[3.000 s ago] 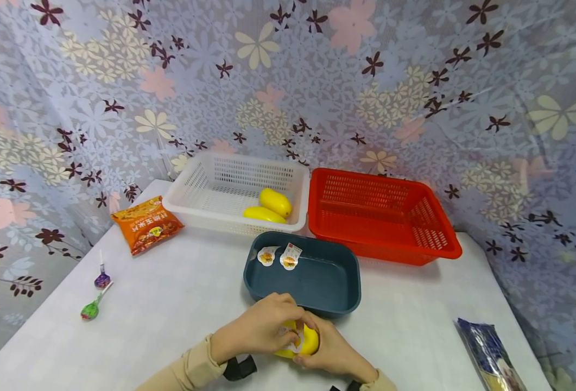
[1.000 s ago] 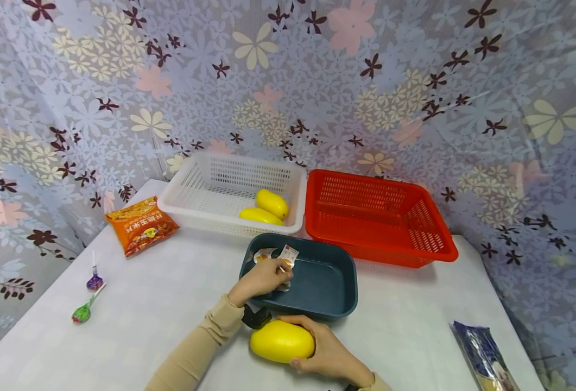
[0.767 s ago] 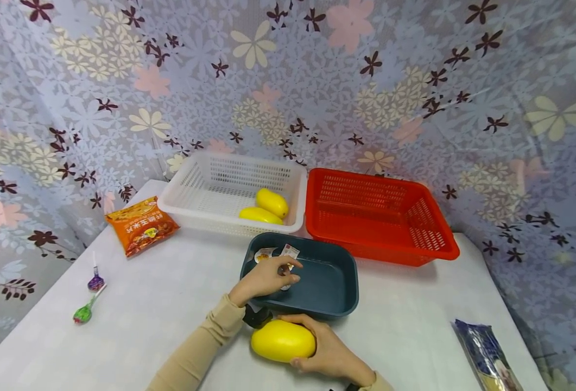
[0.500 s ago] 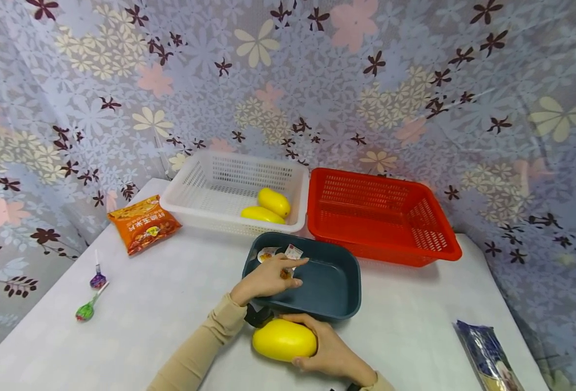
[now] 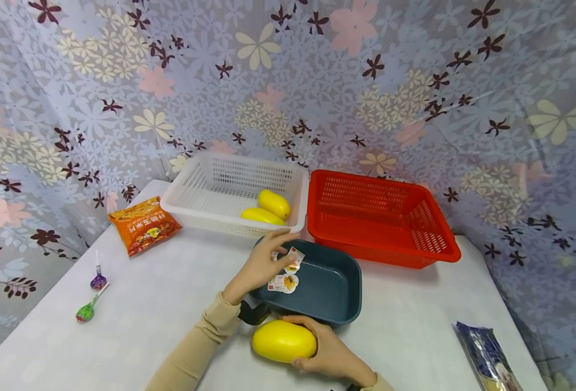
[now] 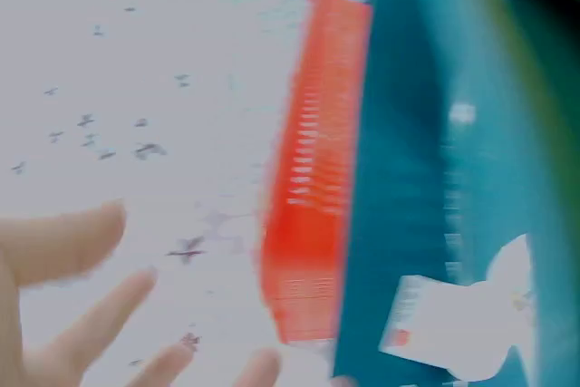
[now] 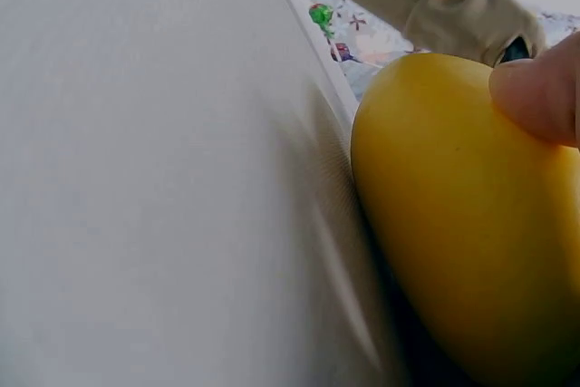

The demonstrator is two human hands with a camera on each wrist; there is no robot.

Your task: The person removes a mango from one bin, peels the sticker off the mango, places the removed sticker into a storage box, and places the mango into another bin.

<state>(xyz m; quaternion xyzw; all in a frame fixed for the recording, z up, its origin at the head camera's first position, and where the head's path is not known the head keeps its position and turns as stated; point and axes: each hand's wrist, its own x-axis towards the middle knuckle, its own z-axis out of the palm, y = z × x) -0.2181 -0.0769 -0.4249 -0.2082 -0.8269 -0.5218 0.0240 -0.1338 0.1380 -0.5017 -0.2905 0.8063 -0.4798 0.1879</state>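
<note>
My right hand grips the right end of a smooth yellow mango on the table, just in front of the dark teal tray. In the right wrist view the thumb presses on the mango. My left hand is over the tray's left side, fingers relaxed and holding nothing. Paper labels stick to the tray's inside: one sticker lies below the left fingers, another sticker beside them, and a third is mostly hidden by the hand. The left wrist view shows the spread fingers and a label.
Behind the tray stand a white basket holding two yellow mangoes and a red basket. An orange snack bag and two lollipops lie at the left. A blue packet lies at the right.
My left hand has gone from a label on the mango to the tray, pressed the label down inside and lifted off it. My right hand keeps its grip on the mango.
</note>
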